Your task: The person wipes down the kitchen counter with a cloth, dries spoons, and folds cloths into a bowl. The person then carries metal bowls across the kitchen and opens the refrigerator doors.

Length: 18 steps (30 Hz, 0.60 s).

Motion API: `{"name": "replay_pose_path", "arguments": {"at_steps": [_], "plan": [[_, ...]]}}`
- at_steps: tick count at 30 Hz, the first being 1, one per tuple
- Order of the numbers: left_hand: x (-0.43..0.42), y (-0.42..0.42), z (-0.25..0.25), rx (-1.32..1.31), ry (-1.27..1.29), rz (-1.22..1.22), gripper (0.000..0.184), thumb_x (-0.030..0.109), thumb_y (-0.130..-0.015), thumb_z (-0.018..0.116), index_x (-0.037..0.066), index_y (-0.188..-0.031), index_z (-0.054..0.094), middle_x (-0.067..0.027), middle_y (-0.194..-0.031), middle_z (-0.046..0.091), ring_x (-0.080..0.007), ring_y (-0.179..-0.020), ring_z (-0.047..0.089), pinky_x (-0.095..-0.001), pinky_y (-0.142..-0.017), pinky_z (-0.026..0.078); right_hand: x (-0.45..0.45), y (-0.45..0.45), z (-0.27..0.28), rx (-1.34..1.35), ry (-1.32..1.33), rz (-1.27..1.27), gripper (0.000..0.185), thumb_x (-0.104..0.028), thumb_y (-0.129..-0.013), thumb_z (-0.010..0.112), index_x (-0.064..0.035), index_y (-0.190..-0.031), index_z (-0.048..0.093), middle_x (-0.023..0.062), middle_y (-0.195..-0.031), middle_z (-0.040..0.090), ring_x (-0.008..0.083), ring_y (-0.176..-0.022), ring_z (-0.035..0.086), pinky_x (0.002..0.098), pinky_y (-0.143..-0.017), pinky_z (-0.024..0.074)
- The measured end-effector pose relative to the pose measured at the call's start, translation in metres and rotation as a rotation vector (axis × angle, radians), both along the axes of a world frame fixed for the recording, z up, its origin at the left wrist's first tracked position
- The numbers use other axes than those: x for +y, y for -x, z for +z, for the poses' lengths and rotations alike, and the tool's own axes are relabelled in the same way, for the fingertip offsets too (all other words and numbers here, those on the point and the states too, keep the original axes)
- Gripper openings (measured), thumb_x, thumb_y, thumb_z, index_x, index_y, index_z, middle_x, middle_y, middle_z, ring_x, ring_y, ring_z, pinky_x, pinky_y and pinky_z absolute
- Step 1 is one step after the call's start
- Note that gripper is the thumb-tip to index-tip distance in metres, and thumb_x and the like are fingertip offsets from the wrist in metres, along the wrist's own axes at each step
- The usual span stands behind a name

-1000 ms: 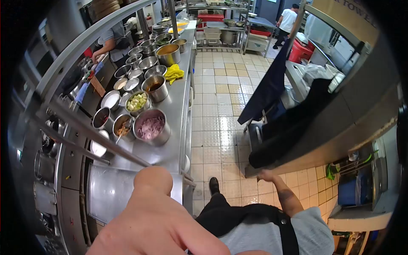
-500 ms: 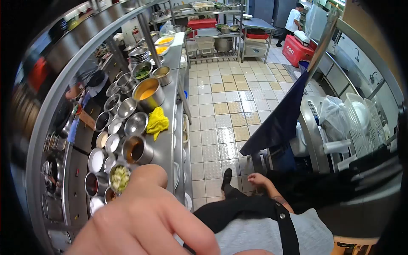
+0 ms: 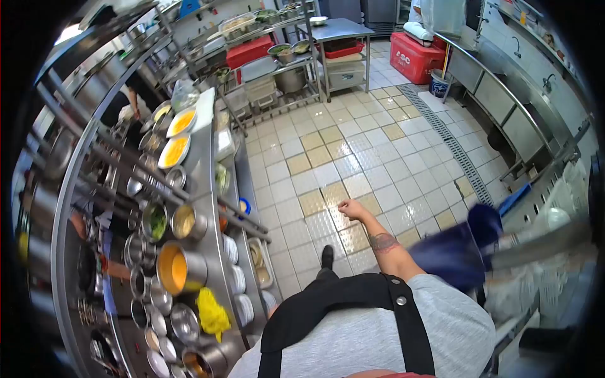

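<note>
My right hand [image 3: 353,210] hangs over the tiled floor ahead of my body, its fingers loosely curled, and I see nothing in them. My left hand is out of view; only a small patch of skin shows beside my apron strap. To my left, a steel counter [image 3: 217,277] bears a tall steel pot [image 3: 198,269] of orange liquid, a yellow cloth [image 3: 213,314] and a pot of pale contents [image 3: 190,222]. Green leaves lie in a steel bowl [image 3: 156,222]. Farther along are two white oval dishes [image 3: 174,151] with orange-yellow food.
Steel shelf posts and rails line the left counter, with stacked white plates [image 3: 239,283] below. Ahead stand a steel table [image 3: 339,28] and a red cooler box [image 3: 413,60]. A floor drain [image 3: 450,142] runs before the sinks [image 3: 498,94] on the right. Dark blue fabric [image 3: 444,255] is close by.
My left hand, large in front of the camera before, has left the view. My right hand has swung forward. The view has moved ahead along the aisle; the sinks show more fully.
</note>
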<state>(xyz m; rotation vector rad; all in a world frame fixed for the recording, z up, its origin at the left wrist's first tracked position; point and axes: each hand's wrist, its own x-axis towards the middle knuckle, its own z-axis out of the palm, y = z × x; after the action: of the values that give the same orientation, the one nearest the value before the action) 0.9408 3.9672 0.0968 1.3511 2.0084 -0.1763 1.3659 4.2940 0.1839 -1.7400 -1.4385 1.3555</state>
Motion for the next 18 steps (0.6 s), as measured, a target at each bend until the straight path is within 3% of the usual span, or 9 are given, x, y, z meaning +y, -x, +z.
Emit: {"name": "replay_pose_path", "arguments": {"at_steps": [4,6,7,8,9,10,13,16,18], "plan": [[0.084,-0.016,-0.017,-0.098,0.500,-0.178,0.025,0.022,-0.076,0.060,0.001,-0.088,0.062,-0.0233,-0.095,0.062,-0.0378,-0.088,0.060,-0.0436,-0.073,0.048,0.080,-0.066,-0.079,-0.305,-0.144,0.223,0.026,-0.025,-0.081,0.057,-0.0055,-0.095,0.065,0.0117,-0.075,0.063,0.0188,-0.066,0.061,0.0341,-0.056,0.0491],[0.160,-0.017,-0.012,-0.103,0.516,-0.196,0.028,0.024,-0.074,0.062,0.001,-0.090,0.062,-0.0233,-0.096,0.062,-0.0373,-0.090,0.060,-0.0427,-0.074,0.049,0.073,-0.119,-0.120,-0.484,-0.118,0.153,0.035,-0.033,-0.078,0.052,-0.0002,-0.081,0.066,0.0243,-0.085,0.063,0.0393,-0.080,0.062,0.0462,-0.073,0.0481],[0.205,-0.020,-0.010,-0.097,0.510,-0.211,0.030,0.024,-0.073,0.063,0.001,-0.092,0.063,-0.0233,-0.097,0.062,-0.0370,-0.090,0.060,-0.0423,-0.075,0.049,0.065,-0.147,-0.116,-0.583,0.033,0.264,0.035,-0.032,-0.078,0.050,-0.0013,-0.080,0.066,0.0234,-0.089,0.063,0.0389,-0.084,0.061,0.0462,-0.075,0.0479],[0.256,-0.022,-0.004,-0.084,0.468,-0.236,0.032,0.025,-0.072,0.064,0.001,-0.093,0.063,-0.0233,-0.097,0.062,-0.0367,-0.091,0.061,-0.0419,-0.075,0.049,0.069,-0.213,-0.230,-0.700,0.325,0.510,0.035,-0.034,-0.080,0.051,-0.0033,-0.080,0.068,0.0207,-0.084,0.065,0.0359,-0.080,0.063,0.0458,-0.075,0.0485],[0.315,-0.025,0.003,-0.054,0.383,-0.286,0.034,0.026,-0.071,0.065,0.001,-0.094,0.064,-0.0233,-0.098,0.062,-0.0364,-0.092,0.061,-0.0414,-0.076,0.050,0.050,-0.225,-0.252,-0.803,0.148,0.495,0.031,-0.031,-0.077,0.052,-0.0045,-0.083,0.068,0.0203,-0.097,0.063,0.0358,-0.095,0.060,0.0446,-0.082,0.0473],[0.374,-0.024,0.005,-0.016,0.295,-0.335,0.036,0.026,-0.070,0.066,0.001,-0.095,0.064,-0.0233,-0.099,0.063,-0.0362,-0.092,0.061,-0.0410,-0.077,0.050,0.041,-0.226,-0.111,-0.670,0.456,0.269,0.031,-0.031,-0.078,0.053,-0.0048,-0.083,0.068,0.0195,-0.097,0.063,0.0358,-0.093,0.060,0.0448,-0.083,0.0472],[0.605,-0.025,0.000,0.213,-0.047,-0.255,0.035,0.028,-0.067,0.068,0.002,-0.091,0.066,-0.0227,-0.090,0.065,-0.0355,-0.085,0.064,-0.0417,-0.074,0.052,-0.020,-0.300,-0.171,-0.882,0.276,0.176,0.021,-0.020,-0.076,0.053,-0.0041,-0.076,0.067,0.0199,-0.079,0.064,0.0349,-0.072,0.063,0.0450,-0.060,0.0478],[0.829,-0.093,0.063,0.011,-0.612,-0.210,0.035,0.034,-0.067,0.067,0.000,-0.073,0.062,-0.0225,-0.074,0.063,-0.0376,-0.072,0.062,-0.0447,-0.065,0.050,-0.007,-0.345,-0.160,-0.741,0.570,0.049,0.021,-0.019,-0.077,0.053,-0.0039,-0.078,0.067,0.0196,-0.080,0.064,0.0341,-0.074,0.063,0.0442,-0.062,0.0481],[0.926,-0.171,0.119,-0.173,-0.728,-0.080,0.021,0.021,-0.070,0.068,0.001,-0.070,0.061,-0.0175,-0.070,0.064,-0.0329,-0.066,0.062,-0.0430,-0.061,0.049,0.035,-0.374,-0.158,-0.639,0.671,-0.070,0.021,-0.019,-0.078,0.052,-0.0037,-0.078,0.067,0.0195,-0.081,0.064,0.0336,-0.076,0.063,0.0436,-0.064,0.0483]]}}
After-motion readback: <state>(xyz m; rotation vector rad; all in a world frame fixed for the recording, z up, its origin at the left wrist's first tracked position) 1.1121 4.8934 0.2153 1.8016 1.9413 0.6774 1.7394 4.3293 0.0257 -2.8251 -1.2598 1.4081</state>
